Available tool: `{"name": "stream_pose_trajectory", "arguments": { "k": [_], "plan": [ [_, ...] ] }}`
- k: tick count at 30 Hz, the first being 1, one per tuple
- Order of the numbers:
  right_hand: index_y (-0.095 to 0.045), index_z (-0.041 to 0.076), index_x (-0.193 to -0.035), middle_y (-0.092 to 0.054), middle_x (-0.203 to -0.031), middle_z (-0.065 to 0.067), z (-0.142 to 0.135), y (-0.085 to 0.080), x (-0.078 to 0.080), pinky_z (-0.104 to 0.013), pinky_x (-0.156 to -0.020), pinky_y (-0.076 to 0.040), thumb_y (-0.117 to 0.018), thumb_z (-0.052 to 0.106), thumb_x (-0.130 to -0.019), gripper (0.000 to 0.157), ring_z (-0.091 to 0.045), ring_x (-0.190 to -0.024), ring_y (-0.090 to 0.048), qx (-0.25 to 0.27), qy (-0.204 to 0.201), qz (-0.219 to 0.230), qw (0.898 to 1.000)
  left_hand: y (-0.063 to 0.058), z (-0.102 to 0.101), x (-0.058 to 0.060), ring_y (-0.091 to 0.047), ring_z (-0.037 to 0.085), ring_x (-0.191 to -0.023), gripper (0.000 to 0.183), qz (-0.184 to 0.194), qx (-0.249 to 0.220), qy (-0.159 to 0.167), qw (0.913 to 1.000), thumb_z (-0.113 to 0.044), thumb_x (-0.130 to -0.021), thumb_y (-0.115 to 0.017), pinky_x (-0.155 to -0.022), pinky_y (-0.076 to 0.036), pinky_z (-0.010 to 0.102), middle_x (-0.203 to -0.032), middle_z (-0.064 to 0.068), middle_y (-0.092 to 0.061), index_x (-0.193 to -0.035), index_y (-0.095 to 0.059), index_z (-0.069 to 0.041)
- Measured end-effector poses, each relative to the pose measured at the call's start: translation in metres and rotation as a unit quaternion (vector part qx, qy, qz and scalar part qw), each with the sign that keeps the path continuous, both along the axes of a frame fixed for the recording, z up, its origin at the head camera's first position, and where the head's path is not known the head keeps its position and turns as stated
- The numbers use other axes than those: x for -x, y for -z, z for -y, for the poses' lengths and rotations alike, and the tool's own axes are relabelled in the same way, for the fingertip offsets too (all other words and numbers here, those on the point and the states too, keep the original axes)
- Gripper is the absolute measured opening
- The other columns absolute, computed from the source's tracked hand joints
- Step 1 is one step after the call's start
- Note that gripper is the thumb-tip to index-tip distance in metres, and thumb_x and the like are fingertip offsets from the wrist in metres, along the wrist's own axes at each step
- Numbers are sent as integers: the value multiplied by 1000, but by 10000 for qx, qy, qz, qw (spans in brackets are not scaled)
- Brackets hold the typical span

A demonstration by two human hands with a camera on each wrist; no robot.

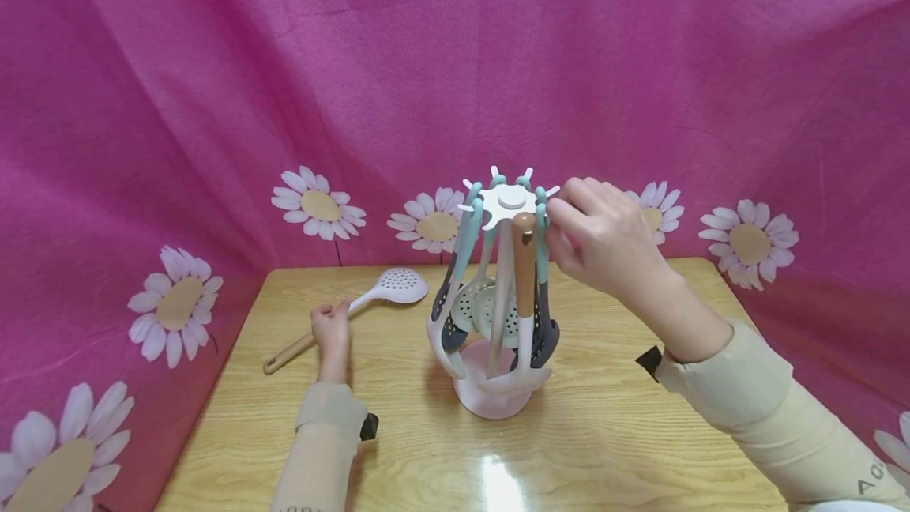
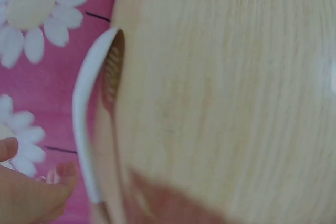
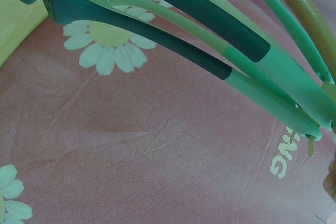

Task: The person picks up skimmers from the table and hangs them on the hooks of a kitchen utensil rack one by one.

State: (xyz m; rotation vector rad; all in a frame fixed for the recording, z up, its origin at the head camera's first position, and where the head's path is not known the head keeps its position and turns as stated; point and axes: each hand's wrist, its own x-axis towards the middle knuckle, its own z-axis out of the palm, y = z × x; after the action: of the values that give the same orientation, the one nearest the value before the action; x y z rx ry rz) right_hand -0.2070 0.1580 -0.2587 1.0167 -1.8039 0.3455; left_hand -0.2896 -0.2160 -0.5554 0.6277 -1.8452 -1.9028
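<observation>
A white skimmer [image 1: 400, 286] with a wooden handle [image 1: 287, 354] lies at the back left of the table. My left hand [image 1: 332, 326] is over its handle. In the left wrist view the thumb and a finger [image 2: 67, 174] are apart, with the skimmer's neck [image 2: 86, 156] beside them. A white rotating utensil rack [image 1: 492, 401] stands upright, hung with several utensils. My right hand [image 1: 600, 231], fingers curled, pinches the rack's top at its right-hand hooks, right beside a teal handle [image 1: 543, 247]; the fingertips are partly hidden.
On the rack's near side hangs a white-headed utensil with a wooden handle [image 1: 524, 275]. Dark-headed teal utensils [image 3: 210, 35] and pale slotted ones hang around it. A pink flowered cloth [image 1: 398, 85] surrounds the wooden table [image 1: 398, 457] at the back and sides.
</observation>
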Motion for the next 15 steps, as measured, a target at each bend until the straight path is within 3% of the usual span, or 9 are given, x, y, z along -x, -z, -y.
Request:
{"name": "stream_pose_trajectory", "arguments": {
  "k": [1,2,3,5,6,8,10,12,15],
  "plan": [
    [-45,6,-64,-40,-61,-5,0,0,0,-29,-43,-24,-49,2,-74,11,-20,-50,-34,-8,-1,7,10000,13,5,5,-48,18,-64,44,228,-147,-88,9996,-28,-77,-71,-58,-42,30,-79,9,-51,-100,-46,0],
    [-45,6,-64,-40,-61,-5,0,0,0,-29,-43,-24,-49,3,-74,11,-20,-50,-34,-11,-1,12,10000,15,8,0,-44,13,-56,40,220,-486,-25,9986,-27,-78,-70,-51,-38,27,-72,5,-47,-97,-47,0],
    [-45,6,-64,-40,-61,-5,0,0,0,-29,-43,-24,-49,2,-74,11,-20,-50,-34,-8,-3,14,10000,22,10,2,-40,11,-52,38,462,-684,-164,9965,-26,-80,-68,-46,-35,25,-68,4,-44,-98,-47,0],
    [-45,6,-64,-39,-61,-5,0,1,0,-29,-43,-24,-48,2,-74,11,-20,-50,-34,0,-3,12,10000,15,8,-9,-42,10,-57,37,850,-1183,-181,9892,-22,-84,-62,-49,-39,23,-73,4,-44,-107,-47,3],
    [-45,6,-64,-39,-61,-5,0,1,0,-29,-44,-24,-48,2,-74,11,-20,-50,-34,5,-7,9,10000,9,6,-16,-50,14,-64,42,1199,-1352,-130,9834,-20,-88,-57,-55,-45,25,-79,10,-49,-116,-42,6],
    [-44,6,-64,-39,-61,-5,0,1,0,-29,-44,-24,-48,2,-74,11,-20,-50,-34,8,-16,9,10000,14,8,-21,-57,21,-88,55,1199,-1788,-269,9762,-23,-87,-59,-70,-50,27,-99,20,-53,-128,-35,5],
    [-44,6,-64,-39,-61,-5,1,0,0,-29,-44,-24,-48,2,-74,11,-21,-50,-34,3,-31,25,10000,37,17,-16,-47,29,-114,72,1164,-2082,-348,9705,-30,-84,-63,-83,-48,31,-120,26,-43,-135,-25,3],
    [-44,5,-64,-39,-61,-5,1,0,0,-29,-45,-24,-48,2,-74,11,-21,-51,-34,-1,-31,31,10000,64,32,-5,-42,32,-121,78,999,-2512,-276,9624,-34,-82,-65,-86,-48,32,-126,28,-39,-136,-22,1],
    [-44,5,-64,-39,-61,-5,1,0,0,-29,-45,-24,-48,2,-74,11,-21,-51,-34,8,-21,36,10000,112,59,21,-46,33,-117,74,862,-2977,-191,9506,-33,-83,-64,-83,-49,36,-120,26,-41,-134,-26,3]
  ]
}}
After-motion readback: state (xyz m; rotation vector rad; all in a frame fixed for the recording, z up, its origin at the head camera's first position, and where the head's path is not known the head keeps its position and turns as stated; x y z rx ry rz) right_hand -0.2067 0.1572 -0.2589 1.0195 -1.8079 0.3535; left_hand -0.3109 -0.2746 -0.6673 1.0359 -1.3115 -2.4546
